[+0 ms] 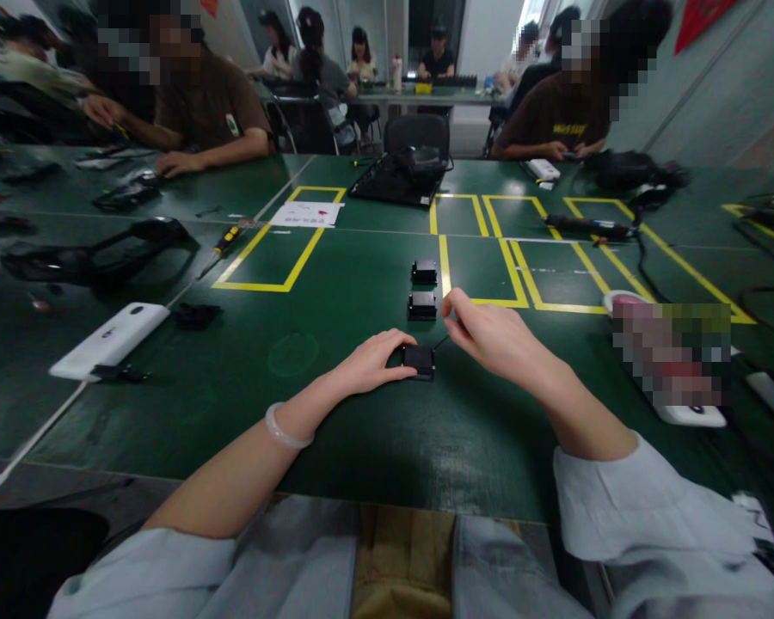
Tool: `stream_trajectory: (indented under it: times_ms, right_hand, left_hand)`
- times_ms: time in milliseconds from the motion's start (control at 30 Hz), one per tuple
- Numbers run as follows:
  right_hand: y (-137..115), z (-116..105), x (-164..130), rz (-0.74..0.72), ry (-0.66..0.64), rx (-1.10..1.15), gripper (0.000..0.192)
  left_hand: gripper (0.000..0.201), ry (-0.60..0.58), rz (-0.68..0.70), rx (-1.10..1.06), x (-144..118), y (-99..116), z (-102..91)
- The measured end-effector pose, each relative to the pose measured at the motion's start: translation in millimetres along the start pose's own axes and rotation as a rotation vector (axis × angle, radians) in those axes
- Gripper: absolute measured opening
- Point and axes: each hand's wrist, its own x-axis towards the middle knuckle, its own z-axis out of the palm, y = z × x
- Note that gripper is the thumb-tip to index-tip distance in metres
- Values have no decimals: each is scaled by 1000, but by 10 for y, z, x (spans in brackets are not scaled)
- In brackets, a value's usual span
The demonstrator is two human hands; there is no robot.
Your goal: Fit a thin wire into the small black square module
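Note:
A small black rectangular block with a flat base lies on the green table in front of me. My left hand grips it from the left, fingers along its far side and thumb on the near side. From the right, my right hand pinches a thin dark rod whose end meets the block's right side; the rest of the rod is hidden in the fingers. Just beyond stand two similar black blocks, a nearer one and a farther one, apart from both hands.
To the left lie a white power bank, a black headset-like frame and a yellow-black screwdriver. A white-edged device lies at right. Beyond are yellow tape outlines and a black laptop-like slab. People sit across the table.

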Motion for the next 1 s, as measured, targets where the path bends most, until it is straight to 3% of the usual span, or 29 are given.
stream_trajectory:
  times_ms: [1000]
  right_hand:
    - [-21,-19,-12,19,22,60,21]
  left_hand:
    - [37,7,-2,-19,-2,2,1]
